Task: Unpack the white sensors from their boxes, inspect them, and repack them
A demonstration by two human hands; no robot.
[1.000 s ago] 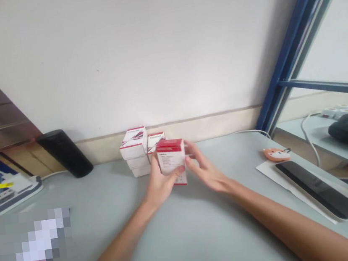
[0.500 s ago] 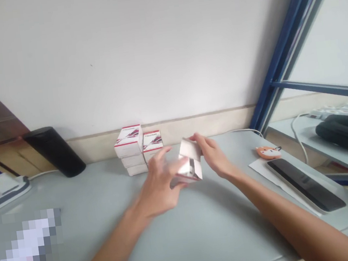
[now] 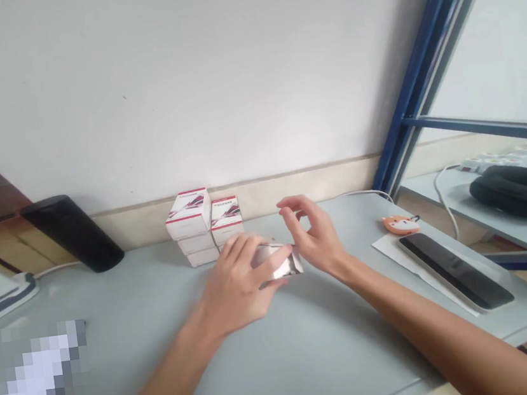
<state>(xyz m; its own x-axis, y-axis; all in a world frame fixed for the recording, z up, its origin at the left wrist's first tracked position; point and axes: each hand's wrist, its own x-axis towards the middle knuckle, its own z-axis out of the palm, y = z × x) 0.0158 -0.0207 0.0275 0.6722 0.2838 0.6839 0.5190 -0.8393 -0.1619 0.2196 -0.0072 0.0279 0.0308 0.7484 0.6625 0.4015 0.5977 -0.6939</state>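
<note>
White card boxes (image 3: 189, 214) with red trim sit at the back of a pale grey table (image 3: 323, 369), against the wall: a stack of three, and just beside it a fourth box (image 3: 225, 212), whose lower part is hard to make out behind the left hand (image 3: 233, 284). That makes four boxes at the wall and a fifth box (image 3: 278, 261) in hand, held low and tilted, just in front of the stack. Its faces are blurred, so its print and whether it is sealed cannot be told. The left hand is closed over it, fingers across the top. The right hand (image 3: 311, 236) stands apart, curled and raised, its fingertips (image 3: 284, 202) above the box and its thumb close to the box's right corner without gripping it. Further right, an orange fox keyring (image 3: 400, 224) and a dark tablet (image 3: 455, 270) lie on a white sheet (image 3: 389, 249); a black cylinder (image 3: 71, 234) stands at the left.
</note>
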